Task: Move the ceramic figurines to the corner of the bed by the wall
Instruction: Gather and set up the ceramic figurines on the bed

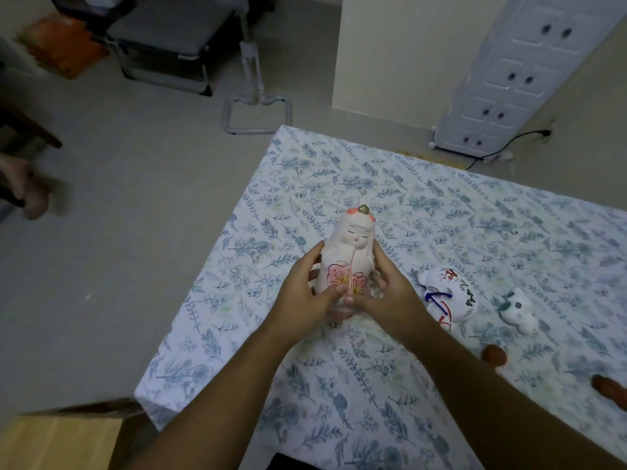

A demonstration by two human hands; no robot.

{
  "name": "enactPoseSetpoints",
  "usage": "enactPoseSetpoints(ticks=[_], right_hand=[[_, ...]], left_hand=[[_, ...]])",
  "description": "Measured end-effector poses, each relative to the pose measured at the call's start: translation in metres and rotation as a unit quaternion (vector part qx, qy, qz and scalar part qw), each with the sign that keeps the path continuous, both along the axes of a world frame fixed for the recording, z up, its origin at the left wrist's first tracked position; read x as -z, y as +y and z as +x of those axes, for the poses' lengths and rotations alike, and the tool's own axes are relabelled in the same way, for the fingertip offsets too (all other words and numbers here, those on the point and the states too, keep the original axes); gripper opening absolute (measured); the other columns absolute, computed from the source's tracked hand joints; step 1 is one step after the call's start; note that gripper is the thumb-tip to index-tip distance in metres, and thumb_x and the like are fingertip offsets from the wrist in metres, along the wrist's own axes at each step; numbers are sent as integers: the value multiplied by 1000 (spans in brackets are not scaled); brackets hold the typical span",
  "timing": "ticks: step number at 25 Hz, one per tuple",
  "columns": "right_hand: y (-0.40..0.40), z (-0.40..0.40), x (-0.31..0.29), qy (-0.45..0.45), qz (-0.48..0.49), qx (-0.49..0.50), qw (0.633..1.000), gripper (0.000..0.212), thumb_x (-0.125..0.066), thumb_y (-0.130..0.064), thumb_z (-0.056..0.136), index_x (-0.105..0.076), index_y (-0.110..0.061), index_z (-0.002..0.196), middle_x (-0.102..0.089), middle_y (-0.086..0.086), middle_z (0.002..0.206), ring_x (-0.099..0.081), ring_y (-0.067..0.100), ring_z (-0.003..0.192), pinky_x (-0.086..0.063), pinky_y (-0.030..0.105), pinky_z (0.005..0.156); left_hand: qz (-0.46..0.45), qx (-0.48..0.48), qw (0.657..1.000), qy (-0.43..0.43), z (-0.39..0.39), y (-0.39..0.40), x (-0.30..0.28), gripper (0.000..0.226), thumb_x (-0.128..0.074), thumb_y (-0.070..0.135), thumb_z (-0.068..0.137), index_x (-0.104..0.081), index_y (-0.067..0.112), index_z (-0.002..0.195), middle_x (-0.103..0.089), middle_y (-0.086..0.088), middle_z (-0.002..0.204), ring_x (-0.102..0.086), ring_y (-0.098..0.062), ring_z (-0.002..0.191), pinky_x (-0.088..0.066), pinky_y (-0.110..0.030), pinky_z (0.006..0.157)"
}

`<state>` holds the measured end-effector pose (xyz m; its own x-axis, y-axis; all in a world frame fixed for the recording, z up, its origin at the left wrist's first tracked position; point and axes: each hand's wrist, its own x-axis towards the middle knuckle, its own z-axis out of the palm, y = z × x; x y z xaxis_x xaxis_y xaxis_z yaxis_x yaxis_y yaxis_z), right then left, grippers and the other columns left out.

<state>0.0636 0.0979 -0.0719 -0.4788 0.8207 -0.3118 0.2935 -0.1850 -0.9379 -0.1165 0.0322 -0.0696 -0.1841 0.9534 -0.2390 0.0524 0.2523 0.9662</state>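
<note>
A tall white ceramic doll figurine (pixel 349 252) with pink flowers painted on its front is held upright over the bed (pixel 441 212). My left hand (pixel 305 293) grips its left side and my right hand (pixel 386 293) grips its right side, thumbs meeting at its lower front. To the right, a round white figurine (pixel 448 293) with blue and red cord lies on the floral sheet. A smaller white animal figurine (pixel 517 308) lies further right. Two small brown pieces (pixel 494 355) (pixel 609 388) rest near the right edge.
The bed's far corner (pixel 288 130) meets a cream wall (pixel 390 62). A white panelled cabinet (pixel 515 72) stands by the wall with a black cable (pixel 502 144). A grey folding chair (pixel 166 42) and metal stand (pixel 258 110) sit on the floor. A wooden surface (pixel 61 442) is at bottom left.
</note>
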Motion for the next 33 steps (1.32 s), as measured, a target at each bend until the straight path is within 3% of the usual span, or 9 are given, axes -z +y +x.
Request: enactPoseSetpoints(ticks=[3, 6, 14, 16, 18, 21, 25, 30, 33], right_hand=[[-14, 6, 7, -14, 49, 12, 999, 96, -89, -12, 68, -43, -50, 143, -67, -26, 127, -63, -5, 118, -59, 21, 85], [-32, 15, 16, -42, 52, 24, 997, 90, -89, -29, 64, -44, -58, 136, -66, -32, 124, -63, -8, 115, -56, 16, 86], [-46, 11, 4, -80, 116, 10, 990, 80, -85, -32, 71, -43, -61, 132, -64, -36, 124, -60, -13, 115, -48, 4, 85], [-48, 16, -4, -117, 159, -3, 980, 82, -85, -30, 75, -40, -55, 139, -60, -31, 132, -54, -9, 123, -44, 10, 97], [-51, 34, -9, -204, 235, 4, 950, 80, -81, -35, 81, -39, -37, 149, -55, -15, 142, -46, 7, 133, -39, 28, 108], [-53, 79, -12, -283, 315, 35, 905, 64, -75, -37, 87, -50, -22, 145, -60, -1, 140, -51, 17, 130, -38, 35, 109], [-36, 153, -10, -343, 299, 131, 881, 49, -72, -30, 91, -59, -18, 136, -64, 5, 134, -55, 25, 126, -34, 31, 105], [8, 236, 10, -364, 145, 241, 888, 67, -70, -35, 91, -43, -16, 149, -51, 11, 149, -40, 33, 139, -34, 47, 113], [40, 261, 30, -371, 72, 205, 903, 74, -63, -39, 95, -29, -15, 157, -41, 15, 157, -32, 36, 146, -27, 50, 119]], left_hand=[[47, 8, 998, 44, 8, -14, 11, 72, -77, 28, 85, -41, 41, 146, -52, 9, 141, -53, -11, 129, -56, -40, 98], [69, 10, 994, 80, 16, -30, 28, 70, -74, 31, 89, -37, 40, 148, -46, 12, 142, -47, -14, 135, -50, -45, 105], [63, 19, 994, 90, 20, -44, 27, 69, -66, 26, 96, -29, 24, 154, -45, -5, 148, -45, -22, 139, -44, -51, 109], [77, -13, 982, 171, 28, -55, 18, 63, -60, 26, 100, -29, 27, 154, -40, -4, 155, -36, -18, 145, -37, -46, 116], [134, -40, 954, 265, 43, -73, 9, 59, -51, 29, 102, -26, 27, 156, -30, 1, 162, -25, -14, 151, -26, -35, 122], [192, 23, 945, 264, 88, -82, 0, 57, -48, 33, 103, -29, 24, 156, -31, 6, 163, -24, -15, 152, -20, -26, 122], [80, 74, 969, 223, 158, -29, -1, 56, -47, 41, 103, -32, 23, 154, -34, 3, 160, -24, -9, 149, -22, -32, 122], [-111, 48, 970, 211, 208, 55, 27, 53, -53, 36, 101, -43, 6, 145, -45, -16, 148, -36, -33, 142, -31, -42, 115], [-186, 64, 945, 261, 228, 75, 44, 74, -50, 44, 100, -23, 2, 154, -27, -20, 161, -19, -39, 150, -18, -47, 121]])
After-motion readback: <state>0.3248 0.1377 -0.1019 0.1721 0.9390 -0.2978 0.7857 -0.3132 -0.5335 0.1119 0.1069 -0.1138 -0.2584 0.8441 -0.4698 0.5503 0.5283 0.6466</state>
